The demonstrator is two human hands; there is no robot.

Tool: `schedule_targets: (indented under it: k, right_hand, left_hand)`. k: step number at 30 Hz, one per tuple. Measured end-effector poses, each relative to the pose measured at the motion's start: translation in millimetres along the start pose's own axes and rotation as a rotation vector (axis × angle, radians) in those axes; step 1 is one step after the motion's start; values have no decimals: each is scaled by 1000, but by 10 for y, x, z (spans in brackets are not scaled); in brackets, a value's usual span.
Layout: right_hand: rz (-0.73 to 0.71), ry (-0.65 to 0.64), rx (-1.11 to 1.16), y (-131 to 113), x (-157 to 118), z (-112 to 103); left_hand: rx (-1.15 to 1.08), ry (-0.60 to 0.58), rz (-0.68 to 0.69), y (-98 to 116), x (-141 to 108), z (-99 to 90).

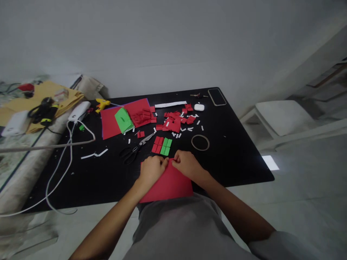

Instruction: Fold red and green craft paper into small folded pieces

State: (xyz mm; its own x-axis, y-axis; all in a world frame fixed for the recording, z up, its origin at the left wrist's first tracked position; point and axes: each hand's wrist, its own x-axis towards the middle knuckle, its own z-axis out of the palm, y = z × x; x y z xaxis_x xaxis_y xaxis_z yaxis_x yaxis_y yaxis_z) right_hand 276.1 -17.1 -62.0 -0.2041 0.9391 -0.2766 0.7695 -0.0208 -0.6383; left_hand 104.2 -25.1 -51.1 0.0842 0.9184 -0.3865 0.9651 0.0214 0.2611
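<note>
Black bench: at its near edge lies a red sheet, stretching toward the torso from its far edge, which left hand and right hand pinch side by side.

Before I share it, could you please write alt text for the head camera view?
A person's left hand and right hand hold the far edge of a red sheet at a black table. Just beyond lie scissors and small red and green pieces.
</note>
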Motion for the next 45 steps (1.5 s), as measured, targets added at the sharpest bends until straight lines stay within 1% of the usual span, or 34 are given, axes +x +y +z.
schedule_targets:
  k: [3, 8, 17, 22, 27, 33, 38, 41, 43, 45]
  right_hand:
    - [6, 0, 6, -11, -8, -6]
    - [5, -6, 14, -23, -11, -17]
    - [17, -11, 28, -20, -14, -17]
    - [23, -19, 22, -7, -3, -3]
    - [20, -29, 6, -10, 3, -4]
    - [13, -34, -52, -27, -12, -3]
    - [37, -9, -152, -73, -8, 33]
    - [56, -1, -204, -109, 5, 44]
    - [69, -5, -223, -127, 12, 39]
    - [82, -9, -236, -139, 15, 28]
  left_hand:
    - [-10, -14, 7, -68, 23, -35]
    - [-42, -41, -15, -255, 20, -119]
    - [-131, -91, -71, -678, -56, -196]
    - [-157, -84, -139, -901, -103, -221]
    - [-178, -78, -182, -1026, -141, -229]
    - [-180, -88, -191, -1051, -133, -241]
    - [-154, -99, -185, -1032, -122, -299]
    - [-106, -58, -153, -904, -142, -306]
    - [-83, -35, -75, -743, -156, -259]
    - [-77, -29, 9, -556, -161, -174]
